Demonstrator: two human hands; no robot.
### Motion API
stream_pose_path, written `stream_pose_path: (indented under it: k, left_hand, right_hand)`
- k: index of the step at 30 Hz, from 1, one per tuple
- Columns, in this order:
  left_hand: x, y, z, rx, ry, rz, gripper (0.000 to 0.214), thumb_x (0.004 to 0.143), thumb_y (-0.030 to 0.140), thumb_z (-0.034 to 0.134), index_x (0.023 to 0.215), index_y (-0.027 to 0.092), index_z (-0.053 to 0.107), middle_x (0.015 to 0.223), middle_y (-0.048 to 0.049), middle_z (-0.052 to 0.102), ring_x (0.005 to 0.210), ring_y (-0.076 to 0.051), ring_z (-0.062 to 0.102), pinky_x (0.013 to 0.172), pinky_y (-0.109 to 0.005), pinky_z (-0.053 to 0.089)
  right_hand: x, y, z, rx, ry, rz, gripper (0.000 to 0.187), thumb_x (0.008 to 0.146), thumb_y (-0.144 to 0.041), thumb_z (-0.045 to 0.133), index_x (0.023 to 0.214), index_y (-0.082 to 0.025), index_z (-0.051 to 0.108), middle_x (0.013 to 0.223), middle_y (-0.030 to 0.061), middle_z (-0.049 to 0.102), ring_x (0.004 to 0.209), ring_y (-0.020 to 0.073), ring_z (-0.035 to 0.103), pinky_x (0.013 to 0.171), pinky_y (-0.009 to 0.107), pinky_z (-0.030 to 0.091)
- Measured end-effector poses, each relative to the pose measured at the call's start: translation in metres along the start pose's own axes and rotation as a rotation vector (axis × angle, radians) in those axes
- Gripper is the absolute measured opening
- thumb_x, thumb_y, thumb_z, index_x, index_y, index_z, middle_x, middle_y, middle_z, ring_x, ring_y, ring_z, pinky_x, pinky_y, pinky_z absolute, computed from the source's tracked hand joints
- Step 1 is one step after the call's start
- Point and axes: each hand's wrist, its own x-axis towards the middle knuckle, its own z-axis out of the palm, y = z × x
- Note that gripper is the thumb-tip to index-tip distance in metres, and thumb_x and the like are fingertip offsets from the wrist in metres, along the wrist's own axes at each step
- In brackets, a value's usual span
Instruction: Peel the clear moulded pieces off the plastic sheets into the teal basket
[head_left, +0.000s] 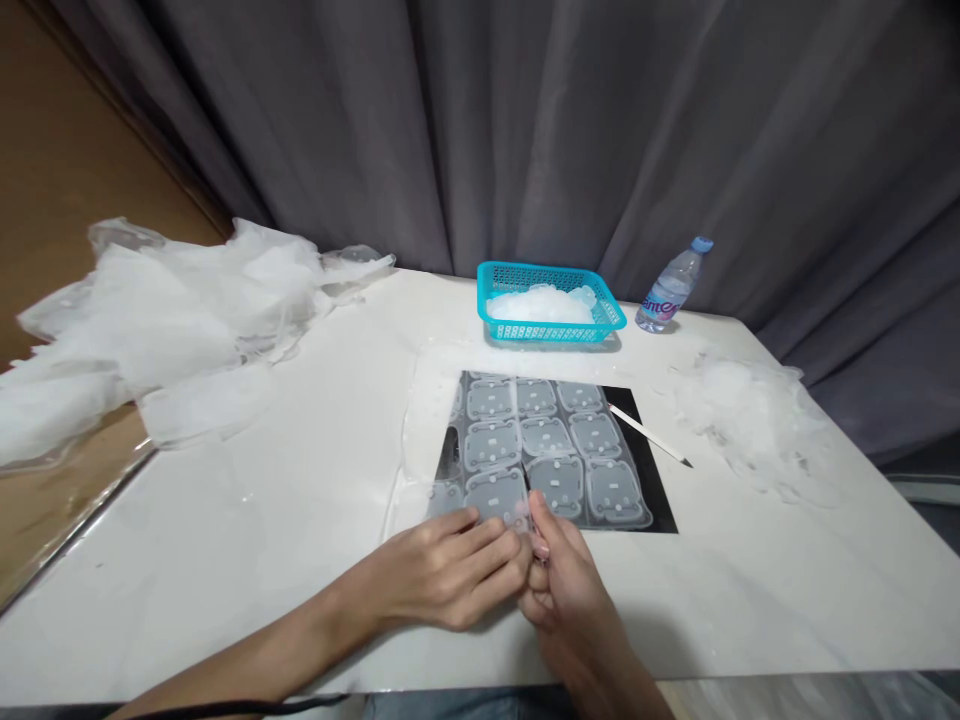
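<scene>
A translucent plastic sheet [491, 442] with rows of rounded-square moulded shapes lies over a black mat [660, 515]. At the sheet's near edge, my left hand [457, 570] is closed, its fingers curled over the plastic. Right beside it, my right hand [566, 580] pinches the same edge between thumb and bent fingers, along the seam between two shapes. The fingertips of both hands touch or nearly touch, and the part of the plastic between them is mostly hidden. A white pencil-like tool [652, 437] with a dark tip rests across the mat's right side.
Behind the mat stands a turquoise basket [551, 332] holding translucent pieces [544, 303]. A water bottle [667, 290] is to its right. Plastic sheets [187, 310] are heaped at the left, over a brown board [67, 510]. Loose plastic scraps [757, 410] lie at the right.
</scene>
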Motion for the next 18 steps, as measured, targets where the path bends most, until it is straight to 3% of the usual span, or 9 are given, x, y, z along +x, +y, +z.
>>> stream_pose_path:
  k: [8,12,15,18]
  left_hand:
    - [-0.004,-0.002,-0.001,0.011,-0.012,-0.015,0.032,0.106,0.009,0.039,0.092,0.016,0.067,0.083,-0.0023,0.074,0.077,-0.013,0.071,0.070,-0.024,0.055]
    - [-0.004,0.000,0.002,-0.041,-0.022,0.010,0.030,0.105,0.008,0.041,0.089,0.016,0.066,0.081,-0.0028,0.072,0.073,-0.014,0.069,0.066,-0.025,0.054]
    - [-0.002,0.002,0.002,-0.075,0.005,0.013,0.035,0.106,0.007,0.037,0.087,0.014,0.065,0.077,-0.0034,0.071,0.069,-0.014,0.068,0.063,-0.026,0.054]
    - [-0.001,0.001,0.000,-0.070,0.009,0.003,0.038,0.106,0.004,0.033,0.088,0.013,0.066,0.077,-0.0042,0.072,0.071,-0.015,0.069,0.066,-0.027,0.054]
  right_hand:
    - [0.001,-0.002,0.003,-0.012,-0.017,0.010,0.074,0.054,-0.074,0.091,0.071,-0.022,0.040,0.050,-0.0155,0.036,0.037,-0.0024,0.017,0.030,0.010,0.016]
    - [0.003,0.000,0.002,-0.038,0.021,-0.005,0.073,0.055,-0.074,0.090,0.075,-0.022,0.042,0.051,-0.0148,0.038,0.036,-0.0010,0.024,0.032,0.011,0.017]
    - [0.006,-0.003,0.008,-0.060,0.101,-0.011,0.077,0.047,-0.075,0.092,0.078,-0.022,0.045,0.053,-0.0144,0.041,0.036,-0.0001,0.028,0.032,0.011,0.017]
    - [0.009,-0.010,0.016,-0.051,0.114,-0.024,0.080,0.039,-0.074,0.094,0.076,-0.022,0.046,0.052,-0.0156,0.037,0.038,-0.0013,0.023,0.032,0.010,0.014]
